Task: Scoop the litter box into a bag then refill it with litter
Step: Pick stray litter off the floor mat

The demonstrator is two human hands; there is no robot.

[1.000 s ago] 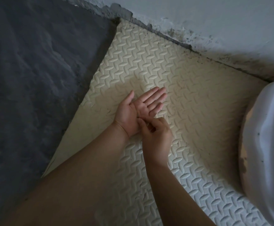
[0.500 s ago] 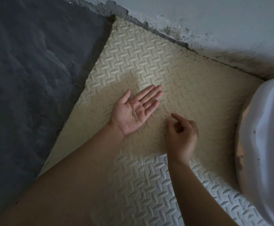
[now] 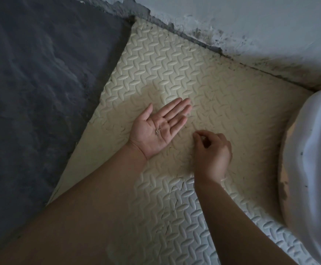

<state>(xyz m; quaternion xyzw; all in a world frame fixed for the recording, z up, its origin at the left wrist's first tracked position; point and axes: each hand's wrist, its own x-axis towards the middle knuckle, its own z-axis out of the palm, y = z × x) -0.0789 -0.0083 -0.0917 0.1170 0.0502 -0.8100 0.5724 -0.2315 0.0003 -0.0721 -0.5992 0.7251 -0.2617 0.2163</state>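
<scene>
Several litter grains (image 3: pixel 157 132) rest on the flat, upturned left hand (image 3: pixel 152 138) while the right hand (image 3: pixel 212 152) pinches at the mat (image 3: pixel 175 64), grain unseen, near the litter box (image 3: pixel 312 169): best keep that palm level.

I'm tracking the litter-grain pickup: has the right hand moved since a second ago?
Yes. The right hand has come off the palm of the left hand and shifted right across the foam mat, toward the white container.

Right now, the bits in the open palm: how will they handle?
The bits look tiny and rounded, so probably light and apt to roll if the left hand tilts. Likely fiddly to pinch; the ribbed mat could trap strays.
</scene>
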